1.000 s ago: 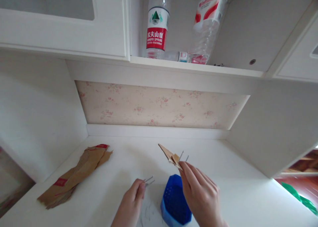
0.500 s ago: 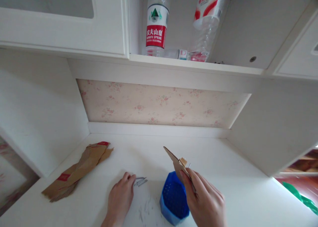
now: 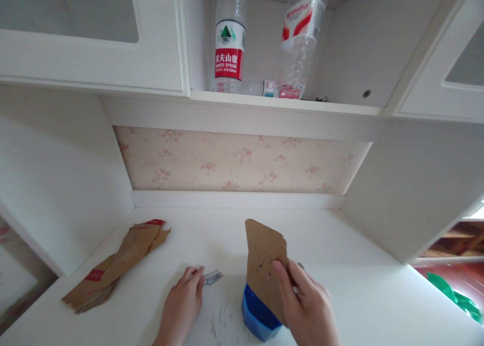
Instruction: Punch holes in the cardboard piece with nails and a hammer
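My right hand [image 3: 308, 300] is closed on a flat piece of cardboard [image 3: 264, 265], thumb on its near face. Small dark holes dot that face, which stands tilted above a blue plastic basket [image 3: 257, 318]. The cardboard hides much of the basket's opening. To the left, my left hand [image 3: 181, 300] rests on the white tabletop with its fingers pinched together around a small bunch of nails [image 3: 214, 278]. Their ends stick out to the right of the fingertips.
A strip of torn brown cardboard [image 3: 117, 268] lies at the left. Dark scuff marks show on the tabletop [image 3: 363, 275] near the basket. Above, a shelf [image 3: 340, 107] bears plastic bottles, one labelled Nongfu Spring [image 3: 229, 53] and one Wahaha [image 3: 300, 38].
The cardboard in my right hand has turned from nearly edge-on to show its dotted broad face. My left fingers have drawn the nails together into a tighter bunch. The view has shifted slightly.
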The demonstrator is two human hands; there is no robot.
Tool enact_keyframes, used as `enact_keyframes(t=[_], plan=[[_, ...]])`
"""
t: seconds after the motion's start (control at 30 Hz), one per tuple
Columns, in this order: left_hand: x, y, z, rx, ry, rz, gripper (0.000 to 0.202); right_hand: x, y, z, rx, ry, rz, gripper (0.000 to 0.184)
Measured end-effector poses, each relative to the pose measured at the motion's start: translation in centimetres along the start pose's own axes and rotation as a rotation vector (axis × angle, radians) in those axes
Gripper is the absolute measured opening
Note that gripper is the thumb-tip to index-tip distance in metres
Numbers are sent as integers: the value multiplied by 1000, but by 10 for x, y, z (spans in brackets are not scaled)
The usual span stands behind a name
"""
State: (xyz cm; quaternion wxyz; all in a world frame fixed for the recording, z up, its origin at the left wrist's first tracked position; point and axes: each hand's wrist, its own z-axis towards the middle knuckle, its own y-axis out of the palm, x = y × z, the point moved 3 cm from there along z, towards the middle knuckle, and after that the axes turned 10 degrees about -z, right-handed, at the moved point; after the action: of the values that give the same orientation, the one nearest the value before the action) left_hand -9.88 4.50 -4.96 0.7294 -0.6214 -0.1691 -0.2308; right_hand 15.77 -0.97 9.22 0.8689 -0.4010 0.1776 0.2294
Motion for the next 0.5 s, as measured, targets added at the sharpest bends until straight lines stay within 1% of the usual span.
enact_keyframes(t=[0.07, 0.1, 0.17, 0.23, 0.27, 0.33, 0.4, 0.43, 0.5], plan=[[10, -10, -4, 45, -13, -64, 37, 1, 1, 0, -42, 87, 26, 33], [18, -16, -8, 84, -20, -150, 37, 1, 2, 0, -60, 112, 39, 36], [41, -28, -19, 146, -27, -373, 36, 1, 4, -1, -97, 125, 70, 38], [68, -34, -31, 124, -50, -587, 37, -1, 6, -3, -114, 91, 109, 36], [81, -33, -36, 83, -63, -689, 39, -2, 7, -5, -115, 58, 129, 33], [103, -28, -43, -45, -132, -905, 50, -8, 8, -9, -106, -45, 175, 23], [117, -20, -46, -136, -235, -1117, 58, -14, 9, -12, -118, -180, 224, 16], [121, -18, -46, -149, -280, -1189, 59, -18, 9, -13, -136, -258, 236, 15], [122, -15, -46, -124, -360, -1268, 58, -25, 8, -15, -144, -429, 211, 18]])
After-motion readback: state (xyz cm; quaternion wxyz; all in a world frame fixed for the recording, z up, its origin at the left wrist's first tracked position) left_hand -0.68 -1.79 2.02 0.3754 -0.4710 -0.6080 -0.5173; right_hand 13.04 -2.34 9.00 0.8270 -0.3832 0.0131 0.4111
